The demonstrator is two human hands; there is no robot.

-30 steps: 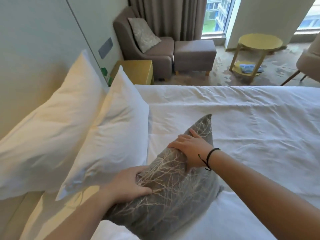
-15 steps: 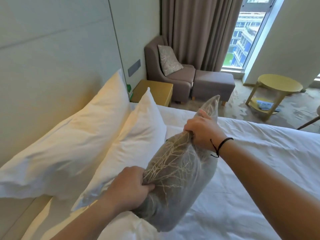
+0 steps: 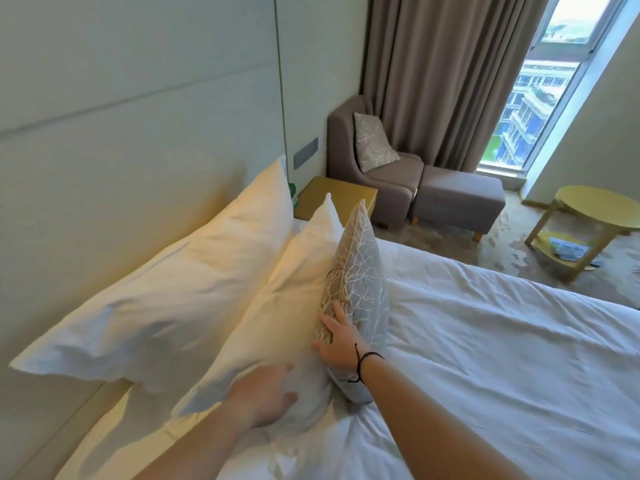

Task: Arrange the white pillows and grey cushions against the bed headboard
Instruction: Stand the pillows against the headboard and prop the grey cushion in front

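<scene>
1. Right hand (image 3: 341, 344): fingers straight, flat against the near edge of the grey cushion (image 3: 360, 289), pressing, not gripping. Black band on the wrist.
2. Left hand (image 3: 266, 393): fingers spread and relaxed, resting on the lower corner of the front white pillow (image 3: 277, 327), holding nothing.
3. Cushion stands on edge on the bed (image 3: 502, 358), ahead of the right hand, its upper corner pointing up. It leans on the front pillow and touches it along its length.
4. Cushion look: grey fabric, pale branch pattern, light piping on the seam.
5. Front pillow leans on the back white pillow (image 3: 166, 299), which lies against the headboard (image 3: 138, 116).
6. Further out: grey armchair (image 3: 377, 174) with a matching cushion (image 3: 374, 142), footstool (image 3: 457, 199), yellow bedside table (image 3: 339, 195), round yellow table (image 3: 599, 209).
</scene>
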